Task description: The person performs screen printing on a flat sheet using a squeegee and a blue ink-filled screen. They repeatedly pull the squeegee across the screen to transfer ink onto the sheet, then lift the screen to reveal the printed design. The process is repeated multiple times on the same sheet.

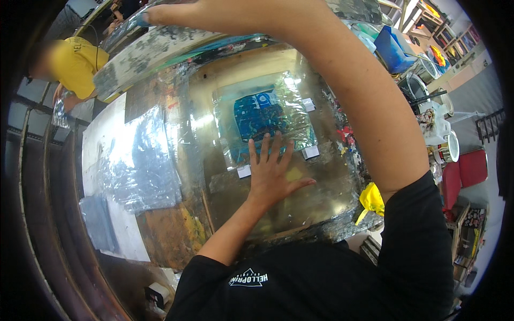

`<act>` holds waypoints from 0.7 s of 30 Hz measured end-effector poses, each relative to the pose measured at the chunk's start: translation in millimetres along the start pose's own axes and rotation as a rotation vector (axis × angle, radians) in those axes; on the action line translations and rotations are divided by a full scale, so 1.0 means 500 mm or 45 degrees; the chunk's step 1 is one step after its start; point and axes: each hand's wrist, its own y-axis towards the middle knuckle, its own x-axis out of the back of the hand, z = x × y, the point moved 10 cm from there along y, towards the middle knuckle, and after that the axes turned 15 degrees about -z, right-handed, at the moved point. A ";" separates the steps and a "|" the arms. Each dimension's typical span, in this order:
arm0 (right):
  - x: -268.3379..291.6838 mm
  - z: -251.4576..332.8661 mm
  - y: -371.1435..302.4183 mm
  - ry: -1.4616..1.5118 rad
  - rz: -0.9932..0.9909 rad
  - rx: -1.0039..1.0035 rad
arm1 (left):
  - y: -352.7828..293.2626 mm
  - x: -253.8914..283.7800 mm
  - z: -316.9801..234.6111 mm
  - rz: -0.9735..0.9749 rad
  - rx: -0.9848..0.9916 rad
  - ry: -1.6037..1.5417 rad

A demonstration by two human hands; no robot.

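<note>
A person's left hand (pixel 272 176) lies flat, fingers spread, on a clear plastic sheet (pixel 267 120) taped over a blue print (pixel 259 115) at the middle of a paint-stained counter (pixel 166 224). The hand grips nothing; its fingertips touch the near edge of the blue print. The right hand (pixel 176 13) reaches to the far side and rests on the raised, paint-crusted frame (pixel 155 51) that stands tilted above the counter; whether its fingers curl around the frame's edge cannot be told.

By the look of it, the sheet is already placed and fixed: white tape tabs (pixel 310 152) hold its corners. The frame is not yet down over the print, so the pressing itself seems still to be done.

To the left lies a crumpled foil sheet (pixel 142 160); at the counter's right edge sits a yellow rag (pixel 371 199). A second person in a yellow shirt (pixel 77 61) works at far left.
</note>
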 end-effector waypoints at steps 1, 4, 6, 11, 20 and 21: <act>-0.003 -0.001 0.000 -0.028 -0.018 0.008 | 0.014 0.035 0.017 -0.083 0.090 -0.071; -0.041 -0.021 -0.018 0.009 0.200 -0.093 | 0.052 0.163 0.138 -0.292 0.637 -0.394; -0.037 -0.006 -0.052 0.058 0.092 -0.113 | 0.046 0.272 0.253 -0.648 1.161 -1.034; -0.087 0.047 -0.261 0.080 0.321 -0.047 | 0.000 0.357 0.271 -0.432 1.105 -1.120; -0.164 0.110 -0.567 0.104 0.773 -0.276 | -0.199 0.222 0.301 -0.306 0.897 0.065; -0.174 0.112 -0.590 0.075 0.852 -0.327 | -0.203 0.220 0.305 -0.299 0.882 0.128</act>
